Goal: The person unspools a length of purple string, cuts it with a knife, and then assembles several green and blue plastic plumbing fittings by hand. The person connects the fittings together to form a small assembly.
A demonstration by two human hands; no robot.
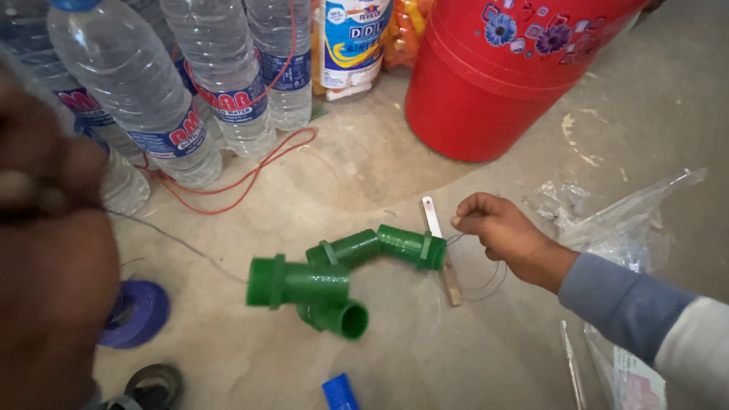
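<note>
A green plastic pipe assembly (334, 269) of several joined fittings lies on the concrete floor. My right hand (505, 235) is just right of its far end, with fingertips pinched on a thin grey wire (490, 282) that loops beneath the wrist. My left hand (53, 228) is very close to the camera at the left edge and blurred. Its fingers are closed, and the same thin wire (178, 244) runs from it toward the fittings. A flat metal blade with a wooden end (440, 250) lies under the assembly's right end.
Several clear water bottles (144, 91) stand at the back left with a red cord (250, 171) around them. A red bucket (486, 83) stands behind. A purple tape roll (140, 311), a dark tape roll (156, 383), a blue piece (339, 392) and clear plastic bags (623, 220) lie around.
</note>
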